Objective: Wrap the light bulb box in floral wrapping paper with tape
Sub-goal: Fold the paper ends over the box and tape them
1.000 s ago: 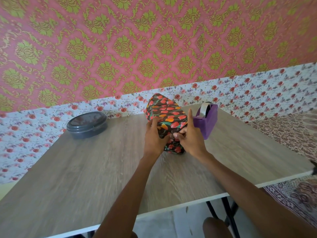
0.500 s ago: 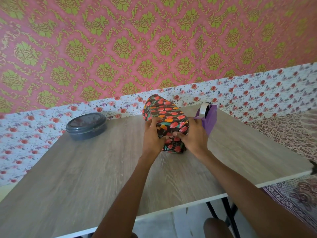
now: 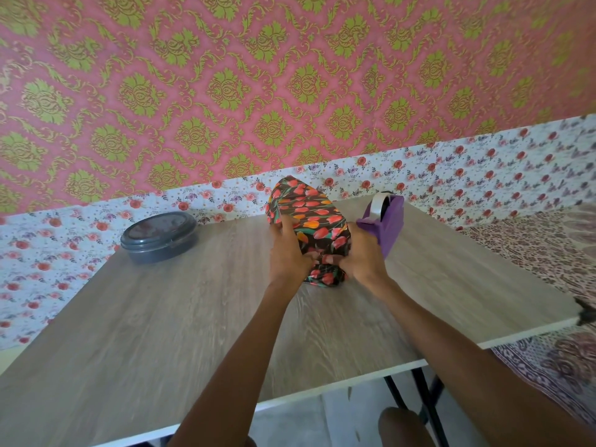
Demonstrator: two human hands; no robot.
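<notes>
I see the box (image 3: 314, 221), covered in dark tulip-print paper, lying lengthwise between my left grip (image 3: 288, 256) and right grip (image 3: 362, 259), both holding it; the purple tape dispenser (image 3: 385, 222) stands just beyond the right grip.

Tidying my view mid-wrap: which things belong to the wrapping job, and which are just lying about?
Job: wrapped box, held by left hand and right hand; tape dispenser beside it.
Lying about: grey lidded container, far left of table.

Tape dispenser (image 3: 388, 225) just right of wrapped box (image 3: 309, 217), tin (image 3: 160, 237) well left, tabletop (image 3: 161, 317) between.
</notes>
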